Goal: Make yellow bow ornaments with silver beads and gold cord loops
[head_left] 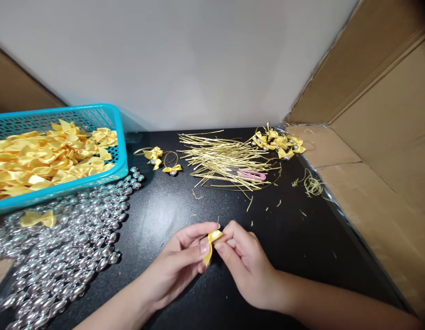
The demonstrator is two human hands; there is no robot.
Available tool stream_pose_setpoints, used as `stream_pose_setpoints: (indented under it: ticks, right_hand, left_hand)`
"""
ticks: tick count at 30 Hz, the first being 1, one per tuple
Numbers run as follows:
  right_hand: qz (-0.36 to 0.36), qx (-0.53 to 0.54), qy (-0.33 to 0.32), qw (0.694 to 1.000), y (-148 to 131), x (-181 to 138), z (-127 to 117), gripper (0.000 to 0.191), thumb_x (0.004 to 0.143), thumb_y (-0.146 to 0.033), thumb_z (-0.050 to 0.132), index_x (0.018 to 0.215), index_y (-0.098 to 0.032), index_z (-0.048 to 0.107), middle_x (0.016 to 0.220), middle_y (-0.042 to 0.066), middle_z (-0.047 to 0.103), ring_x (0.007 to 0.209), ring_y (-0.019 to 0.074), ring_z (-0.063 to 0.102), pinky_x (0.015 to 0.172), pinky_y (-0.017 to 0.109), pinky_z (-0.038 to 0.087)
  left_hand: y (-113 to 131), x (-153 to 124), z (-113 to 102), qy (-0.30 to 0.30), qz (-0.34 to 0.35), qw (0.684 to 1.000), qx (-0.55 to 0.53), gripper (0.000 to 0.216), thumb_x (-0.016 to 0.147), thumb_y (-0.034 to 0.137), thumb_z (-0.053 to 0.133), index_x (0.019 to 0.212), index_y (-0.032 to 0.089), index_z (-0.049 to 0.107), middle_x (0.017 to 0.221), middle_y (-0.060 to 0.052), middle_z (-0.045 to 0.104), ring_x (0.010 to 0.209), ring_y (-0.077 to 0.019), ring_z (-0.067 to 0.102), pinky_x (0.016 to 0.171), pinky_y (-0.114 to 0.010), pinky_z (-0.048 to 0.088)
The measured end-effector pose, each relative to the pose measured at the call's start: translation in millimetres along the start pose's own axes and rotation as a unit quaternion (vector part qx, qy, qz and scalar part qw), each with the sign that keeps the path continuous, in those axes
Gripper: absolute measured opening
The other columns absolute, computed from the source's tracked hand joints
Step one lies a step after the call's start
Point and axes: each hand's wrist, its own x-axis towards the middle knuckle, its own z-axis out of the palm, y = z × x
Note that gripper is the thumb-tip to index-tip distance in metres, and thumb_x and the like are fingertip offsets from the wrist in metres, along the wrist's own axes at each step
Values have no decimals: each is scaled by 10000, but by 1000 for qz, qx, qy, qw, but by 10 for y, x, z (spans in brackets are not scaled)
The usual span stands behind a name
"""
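Between my two hands, low in the middle of the view, is a small yellow satin ribbon bow [212, 238]. The thumb and fingers of my left hand [184, 250] are closed on it, and a thin strand sticks up by the index fingertip. My right hand [248, 263] is in a pinch against the bow's right side; whatever lies between its fingertips is hidden. Beyond the hands lies a loose pile of gold cord lengths [222, 158], with pink-handled snips [251, 174] on its right part.
At left, a turquoise basket [121, 151] holds many yellow bows. Silver beads [78, 247] spread before it, one bow [38, 219] on them. Bows with beads and cord loops lie in a small group [162, 160] and a cluster [277, 142]. Cord scraps [312, 184] lie right, near cardboard [380, 206].
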Motion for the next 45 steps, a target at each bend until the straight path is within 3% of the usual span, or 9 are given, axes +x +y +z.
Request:
stream_pose_setpoints:
  ticks: [7,10,19,21,24,29,34,38,45]
  right_hand:
    - [-10,-71,50,996,-54,22,-26,94,923,-241,479,902,-185,551,672,-16,577,594,116,543,616,246,457]
    - [-22,-123,74,989,-61,27,-36,134,907,-204,496,810,-176,584,645,-25,551,579,102,514,586,223,418]
    - [-57,-131,55,988,-33,41,-19,194,922,-143,495,778,-188,617,721,-4,621,683,121,586,678,236,454]
    - [-79,-119,97,985,-14,30,-30,143,913,-144,502,894,-210,627,847,16,624,780,145,599,729,265,477]
    - [-123,-137,171,968,-33,44,-67,299,885,-141,536,1147,-277,581,1080,41,574,962,178,573,839,325,481]
    - [-108,-269,77,954,-250,205,-200,158,809,-133,660,841,-270,732,1076,35,604,1068,216,526,950,405,415]
    - [-22,-280,-49,958,-424,362,-351,105,793,-134,705,778,-236,720,1140,26,584,1132,211,502,1030,442,346]
    - [-37,-249,-43,967,-415,381,-366,107,808,-128,686,760,-223,693,1046,28,571,1053,196,525,1000,442,366]
    - [-101,16,7,995,-641,408,-441,87,834,-287,701,761,-244,682,826,-12,688,977,166,640,945,365,470]
  left_hand:
    - [62,7,14,-18,21,999,-41,286,647,169,847,926,169,788,667,1,695,495,-22,514,546,-107,444]
    - [86,17,1,-22,35,998,-54,299,645,148,843,939,156,784,624,15,674,482,-23,507,519,-103,441]
    - [30,32,-30,-22,17,999,-15,275,643,174,857,910,180,792,656,-5,691,514,-26,537,537,-104,427]
    - [27,37,-19,-3,36,999,-3,292,618,192,872,900,187,794,663,-3,683,520,-27,517,536,-116,410]
    - [25,52,-2,10,70,997,31,320,616,229,874,923,193,791,622,16,634,520,-37,478,522,-141,374]
    - [46,82,18,-13,67,993,91,359,652,260,855,993,178,777,690,2,625,555,-48,432,526,-170,341]
    - [103,114,33,-46,47,991,116,404,671,267,842,1054,169,757,711,6,599,565,-46,401,519,-172,318]
    - [105,115,42,-59,48,989,127,371,665,255,843,1019,174,769,633,26,574,551,-49,406,525,-182,319]
    - [89,114,47,-7,24,987,158,442,562,264,892,982,181,780,692,-9,665,565,-66,494,551,-206,339]
